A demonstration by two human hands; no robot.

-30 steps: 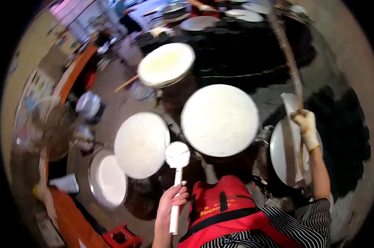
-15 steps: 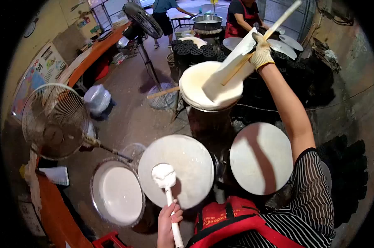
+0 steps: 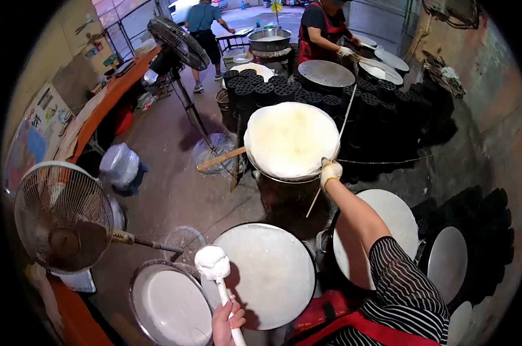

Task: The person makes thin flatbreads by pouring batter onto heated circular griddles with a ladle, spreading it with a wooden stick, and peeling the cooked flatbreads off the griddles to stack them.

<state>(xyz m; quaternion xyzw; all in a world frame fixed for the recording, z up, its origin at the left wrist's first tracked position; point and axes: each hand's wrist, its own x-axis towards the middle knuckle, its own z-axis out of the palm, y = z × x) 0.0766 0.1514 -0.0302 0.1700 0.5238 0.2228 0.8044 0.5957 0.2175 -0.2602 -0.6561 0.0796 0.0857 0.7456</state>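
Observation:
My left hand (image 3: 228,320) is wrapped round a white-handled tool (image 3: 223,297) with a lump of soft white dough (image 3: 212,263) at its top end. The lump hangs over the left edge of a round pale griddle (image 3: 267,277). My right hand (image 3: 331,171), in a white glove, grips a long thin wooden stick (image 3: 347,118) at the lower right rim of a stack of thin round pancakes (image 3: 291,138). A second round griddle (image 3: 388,222) lies under my right forearm, which hides part of it.
A basin (image 3: 132,297) of white batter stands at lower left. Fans (image 3: 64,216) (image 3: 177,43) are on the left. Black coal briquettes (image 3: 284,91) are piled behind the stack. Two people (image 3: 205,32) (image 3: 321,32) stand farther back, one beside more griddles (image 3: 327,74).
The pale sheet that hung from the stick is off it, and the stack's top is flat. My right hand has come down and nearer with the stick. The view has shifted; my left hand keeps its hold.

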